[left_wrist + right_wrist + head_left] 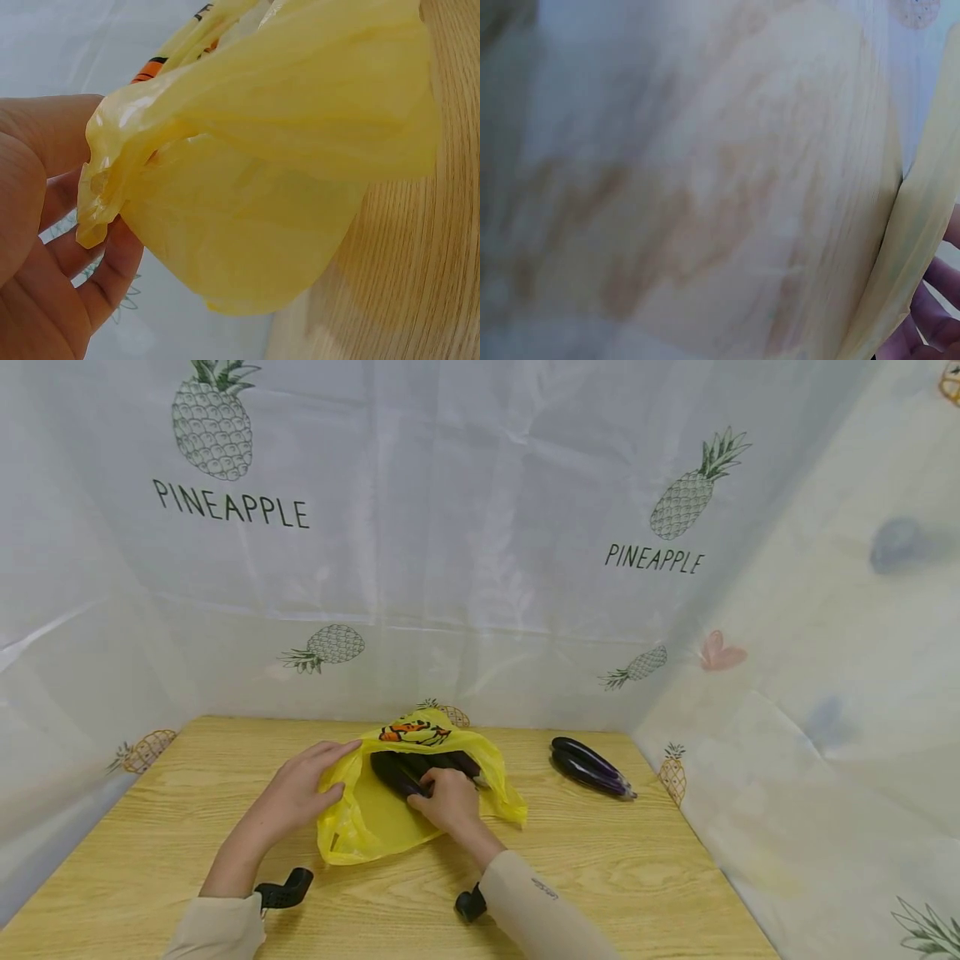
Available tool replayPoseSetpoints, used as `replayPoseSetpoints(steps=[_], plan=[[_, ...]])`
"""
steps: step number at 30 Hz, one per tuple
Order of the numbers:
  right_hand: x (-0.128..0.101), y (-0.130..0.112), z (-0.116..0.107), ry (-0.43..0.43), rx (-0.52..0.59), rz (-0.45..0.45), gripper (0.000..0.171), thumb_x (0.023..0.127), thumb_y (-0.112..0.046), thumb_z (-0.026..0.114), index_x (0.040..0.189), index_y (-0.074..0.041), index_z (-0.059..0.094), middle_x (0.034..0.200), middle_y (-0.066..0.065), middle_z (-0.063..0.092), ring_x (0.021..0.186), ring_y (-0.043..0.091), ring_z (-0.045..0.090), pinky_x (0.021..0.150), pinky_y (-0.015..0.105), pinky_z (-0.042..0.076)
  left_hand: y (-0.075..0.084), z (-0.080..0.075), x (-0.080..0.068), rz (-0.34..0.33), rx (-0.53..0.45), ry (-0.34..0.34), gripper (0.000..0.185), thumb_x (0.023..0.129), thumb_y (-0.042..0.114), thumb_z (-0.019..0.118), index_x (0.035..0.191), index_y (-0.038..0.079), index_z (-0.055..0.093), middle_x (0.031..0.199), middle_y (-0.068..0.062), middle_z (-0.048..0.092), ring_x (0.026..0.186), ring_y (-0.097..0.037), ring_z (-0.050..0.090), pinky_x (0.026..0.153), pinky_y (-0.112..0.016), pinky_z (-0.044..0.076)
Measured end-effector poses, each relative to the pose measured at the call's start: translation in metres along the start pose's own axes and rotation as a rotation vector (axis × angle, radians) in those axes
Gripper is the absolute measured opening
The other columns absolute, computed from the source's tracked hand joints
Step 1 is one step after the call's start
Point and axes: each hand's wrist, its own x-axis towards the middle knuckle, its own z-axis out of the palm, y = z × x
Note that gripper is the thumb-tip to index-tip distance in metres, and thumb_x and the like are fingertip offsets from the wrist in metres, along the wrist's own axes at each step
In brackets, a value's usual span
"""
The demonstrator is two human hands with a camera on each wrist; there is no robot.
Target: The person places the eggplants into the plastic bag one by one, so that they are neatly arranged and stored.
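Nearby lie two loose eggplants; left fingers pinch the yellow bag, right fingers a bagged eggplant.

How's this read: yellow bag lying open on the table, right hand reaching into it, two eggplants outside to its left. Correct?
One error: the two eggplants outside lie to the right of the yellow bag, as the head view shows. The rest stands: bag open on the table, right hand reaching into it.
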Motion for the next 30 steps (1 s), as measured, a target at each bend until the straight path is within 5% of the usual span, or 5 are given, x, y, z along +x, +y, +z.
replayPoseSetpoints(steps=[9, 15, 25, 30], plan=[[-0.007, 0.01, -0.014, -0.039, 0.14, -0.05, 0.03, 0.091, -0.03, 0.086, 0.113, -0.01, 0.08, 0.094, 0.003, 0.076, 0.082, 0.014, 0.068, 0.071, 0.029, 0.057, 0.003, -0.001, 0.001, 0.005, -0.012, 0.007, 0.066, 0.095, -0.001, 0.073, 0.157, 0.008, 0.053, 0.142, -0.017, 0.063, 0.127, -0.044, 0.062, 0.101, -0.064, 0.053], [-0.015, 0.023, -0.043, -0.086, 0.236, -0.122, 0.034, 0.095, -0.024, 0.081, 0.122, -0.004, 0.076, 0.108, 0.013, 0.076, 0.095, 0.028, 0.072, 0.078, 0.035, 0.059, 0.002, -0.001, 0.0, 0.007, -0.005, 0.012, 0.066, 0.094, -0.002, 0.073, 0.156, 0.007, 0.053, 0.142, -0.019, 0.063, 0.127, -0.045, 0.061, 0.101, -0.065, 0.053], [-0.03, 0.083, -0.111, -0.053, 0.298, -0.087, 0.038, 0.097, -0.027, 0.08, 0.132, -0.012, 0.073, 0.121, 0.012, 0.073, 0.096, 0.026, 0.073, 0.075, 0.036, 0.062, 0.004, -0.001, 0.0, 0.01, -0.001, 0.008, 0.066, 0.094, -0.002, 0.073, 0.156, 0.007, 0.053, 0.141, -0.018, 0.063, 0.123, -0.043, 0.063, 0.098, -0.062, 0.055], [-0.037, 0.123, -0.139, 0.022, 0.27, -0.107, 0.042, 0.095, -0.026, 0.082, 0.135, -0.016, 0.072, 0.124, 0.01, 0.073, 0.104, 0.028, 0.073, 0.088, 0.044, 0.063, 0.004, 0.0, 0.0, 0.006, 0.0, 0.005, 0.067, 0.094, -0.002, 0.074, 0.157, 0.008, 0.053, 0.141, -0.018, 0.063, 0.124, -0.043, 0.063, 0.099, -0.063, 0.055]])
